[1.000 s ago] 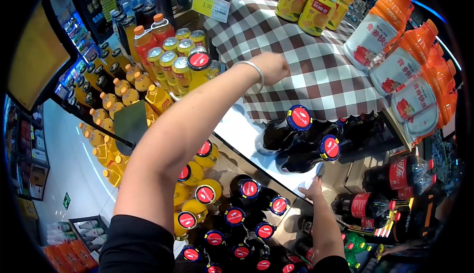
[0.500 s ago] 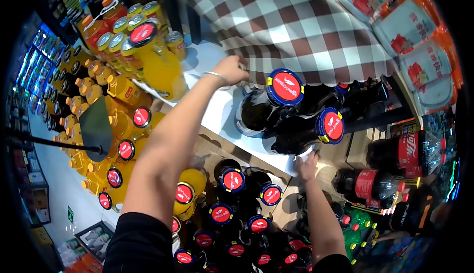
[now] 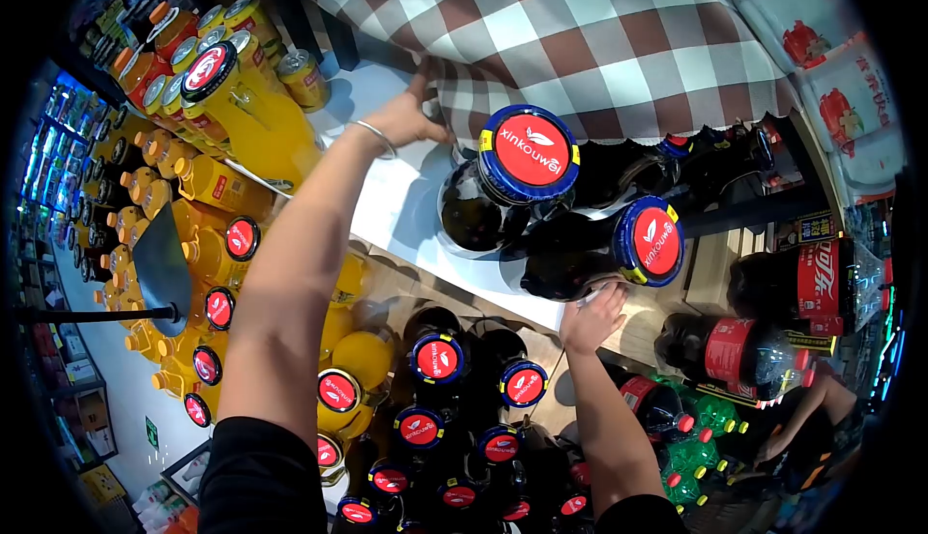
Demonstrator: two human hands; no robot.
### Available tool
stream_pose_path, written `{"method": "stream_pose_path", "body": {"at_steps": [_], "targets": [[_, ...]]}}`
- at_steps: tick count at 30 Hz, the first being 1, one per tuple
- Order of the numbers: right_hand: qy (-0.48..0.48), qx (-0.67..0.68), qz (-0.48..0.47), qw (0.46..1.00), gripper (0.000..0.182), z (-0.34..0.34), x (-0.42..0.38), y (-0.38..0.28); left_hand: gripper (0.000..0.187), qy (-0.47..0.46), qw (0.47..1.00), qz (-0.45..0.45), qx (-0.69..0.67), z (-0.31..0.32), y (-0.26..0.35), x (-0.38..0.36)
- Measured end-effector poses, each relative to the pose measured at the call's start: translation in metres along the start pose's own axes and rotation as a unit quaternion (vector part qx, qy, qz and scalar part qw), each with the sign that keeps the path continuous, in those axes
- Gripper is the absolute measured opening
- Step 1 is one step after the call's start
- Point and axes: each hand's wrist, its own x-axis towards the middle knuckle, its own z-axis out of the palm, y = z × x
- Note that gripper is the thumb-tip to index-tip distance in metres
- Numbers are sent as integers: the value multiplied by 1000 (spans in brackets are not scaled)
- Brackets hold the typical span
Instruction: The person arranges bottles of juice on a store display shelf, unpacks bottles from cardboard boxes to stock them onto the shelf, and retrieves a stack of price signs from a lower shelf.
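Note:
My left hand reaches over the white shelf board beside the hanging brown-and-white checked cloth. Its thumb and fingers are apart, with the fingertips right at the cloth's edge. A bracelet circles that wrist. Two big dark bottles with blue-rimmed red lids stand on the board: a left one and a right one. My right hand has its fingers drawn together against the near side of the right bottle, close below its lid, at the board's front edge.
Several dark bottles with the same lids crowd below the board. On the left are an orange drink bottle, yellow cans and more orange bottles. Cola bottles and green bottles are at right. A black post crosses behind.
My left hand has opened its fingers at the cloth's edge. My right hand has come up from the board's edge to the right dark bottle. The view has shifted closer to the two bottles.

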Motion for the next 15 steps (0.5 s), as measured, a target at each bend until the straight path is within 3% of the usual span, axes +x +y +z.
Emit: {"method": "stream_pose_path", "body": {"at_steps": [2, 3, 4, 6, 7, 8, 10, 11, 13, 14, 15], "targets": [[1, 0, 1, 1000, 77, -1, 0, -1, 111, -29, 975, 15, -221, -8, 4, -1], [3, 2, 2, 1000, 77, -1, -1, -1, 94, -4, 948, 29, -316, -6, 6, -4], [3, 1, 2, 1000, 77, -2, 0, -2, 94, -4, 948, 29, -316, -5, 10, -3], [-7, -10, 2, 1000, 77, -2, 0, -2, 56, 24, 928, 3, -372, -4, 21, 3], [-7, -10, 1, 1000, 77, -2, 0, -1, 19, 10, 939, 14, -343, -1, 23, 10], [2, -7, 1, 1000, 77, -1, 0, 0, 19, 11, 939, 14, -343, 4, 27, 12], [16, 3, 1, 1000, 78, -1, 1, -3, 11, 70, 951, 109, -280, 9, 32, 19], [18, 10, 4, 1000, 78, -2, 0, -3, 11, 152, 961, 221, -68, 3, 17, 30], [2, 36, 29, 999, 78, -11, 1, -8, 12, 206, 945, 144, -208, -4, 59, -4], [-13, 21, 36, 999, 78, -9, 1, -6, 13, 203, 925, 59, -316, -15, 84, -25], [-22, 17, 42, 999, 79, -11, 1, -7, 13, 223, 927, 99, -286, -22, 107, -51]]}}
